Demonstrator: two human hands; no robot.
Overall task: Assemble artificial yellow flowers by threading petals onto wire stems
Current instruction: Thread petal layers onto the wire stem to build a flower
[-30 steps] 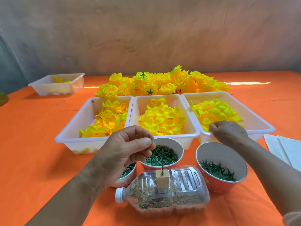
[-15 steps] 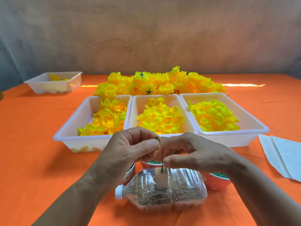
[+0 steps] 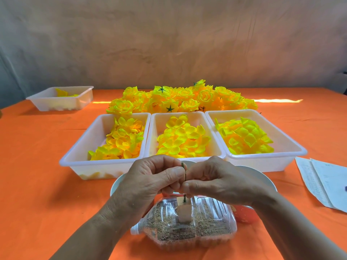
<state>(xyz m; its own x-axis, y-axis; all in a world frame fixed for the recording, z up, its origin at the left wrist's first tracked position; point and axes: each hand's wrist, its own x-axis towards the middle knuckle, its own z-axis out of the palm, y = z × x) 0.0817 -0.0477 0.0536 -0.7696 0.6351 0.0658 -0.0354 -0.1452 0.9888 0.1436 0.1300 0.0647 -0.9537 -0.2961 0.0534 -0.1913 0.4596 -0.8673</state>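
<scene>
Now both hands meet over the bottle (image 3: 185,225): left hand (image 3: 150,182) and right hand (image 3: 216,181) pinch the thin wire stem (image 3: 185,176), standing upright in a small block. Behind, three trays (image 3: 262,162) hold yellow petals (image 3: 183,139).

Orange tablecloth (image 3: 37,184) over table; white papers (image 3: 326,182) at right edge; grey-brown wall (image 3: 169,44) behind
</scene>
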